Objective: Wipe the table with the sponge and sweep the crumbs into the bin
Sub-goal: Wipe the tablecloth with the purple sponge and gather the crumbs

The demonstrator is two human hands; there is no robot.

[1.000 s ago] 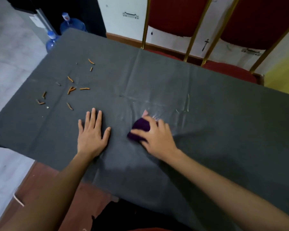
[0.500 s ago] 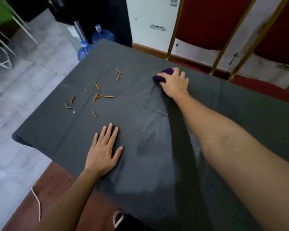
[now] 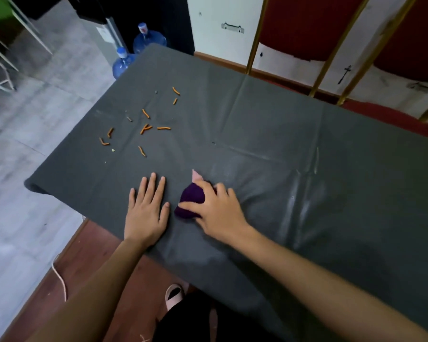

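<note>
A dark purple sponge (image 3: 190, 201) with a pink corner lies on the grey-clothed table (image 3: 269, 124) near its front edge. My right hand (image 3: 218, 211) presses down on the sponge and grips it. Just left of the sponge, my left hand (image 3: 147, 211) rests flat on the cloth with fingers spread, holding nothing. Several orange crumb sticks (image 3: 146, 128) are scattered on the table's far left part, well beyond my left hand. Wet streaks shine on the cloth to the right of the sponge. No bin is in view.
Two blue water bottles (image 3: 147, 39) stand on the floor past the table's far left corner. Red chairs with gold frames (image 3: 331, 45) line the table's far side. A white cable (image 3: 59, 277) lies on the floor at the left. A slipper (image 3: 174, 296) shows below the table edge.
My right hand has pulled the sponge from the table's far edge back to the near edge, beside my left hand. The left hand has stayed flat in place.
</note>
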